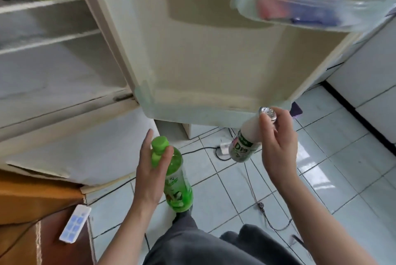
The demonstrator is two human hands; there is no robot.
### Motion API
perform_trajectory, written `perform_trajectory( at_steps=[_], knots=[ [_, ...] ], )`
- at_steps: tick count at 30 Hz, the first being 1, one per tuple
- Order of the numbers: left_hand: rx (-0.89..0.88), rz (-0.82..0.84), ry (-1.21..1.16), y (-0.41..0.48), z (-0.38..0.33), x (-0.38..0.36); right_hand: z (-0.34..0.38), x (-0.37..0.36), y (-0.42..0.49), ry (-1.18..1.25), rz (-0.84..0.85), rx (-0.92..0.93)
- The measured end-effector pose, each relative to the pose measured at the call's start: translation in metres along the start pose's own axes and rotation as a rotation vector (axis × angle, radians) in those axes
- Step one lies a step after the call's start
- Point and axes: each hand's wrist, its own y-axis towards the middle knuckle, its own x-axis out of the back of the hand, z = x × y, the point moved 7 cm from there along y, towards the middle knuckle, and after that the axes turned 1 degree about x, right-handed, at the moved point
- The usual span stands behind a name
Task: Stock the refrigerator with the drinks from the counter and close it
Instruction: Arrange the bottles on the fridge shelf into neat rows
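Note:
My left hand (151,170) holds a green bottle (176,181) with a green cap by its neck, the bottle hanging below the open fridge door. My right hand (278,147) grips a white milk-drink bottle (244,142) near its silver foil top, tilted, just under the bottom edge of the refrigerator door (203,61). The fridge body (53,50) stands open at the left with white shelves. A clear door bin (310,7) at the upper right holds blurred red and blue items.
A power strip (225,148) and cables lie on the pale tiled floor (342,168) under the door. A remote control (75,224) rests on a brown wooden surface (32,200) at the lower left. White cabinets (375,82) stand at the right. My grey-trousered legs are below.

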Motion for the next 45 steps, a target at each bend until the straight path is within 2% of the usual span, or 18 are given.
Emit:
perform_trajectory(
  at_steps=[7,13,16,23,30,39,42,45],
  knots=[
    [0.012,0.126,-0.006,0.061,-0.014,-0.018,0.019,-0.017,0.058,-0.093,-0.151,0.079],
    [0.017,0.094,-0.019,0.077,-0.021,-0.013,0.016,-0.031,0.083,-0.196,-0.256,0.057],
    [0.025,0.061,-0.037,0.078,-0.023,-0.008,0.01,-0.041,0.092,-0.23,-0.202,0.041],
    [0.026,0.004,-0.035,0.076,-0.022,0.0,-0.026,-0.069,0.093,-0.297,0.07,0.03],
    [0.035,-0.047,-0.052,0.073,-0.019,0.01,-0.046,-0.083,0.081,-0.311,0.172,0.015],
    [0.043,-0.131,-0.046,0.069,-0.015,0.02,-0.044,-0.08,0.073,-0.271,0.205,0.062],
    [0.043,-0.152,-0.051,0.065,-0.015,0.022,-0.033,-0.074,0.072,-0.242,0.14,0.108],
    [0.034,-0.199,-0.065,0.057,-0.018,0.027,-0.008,-0.073,0.075,-0.203,0.052,0.233]
  ],
)
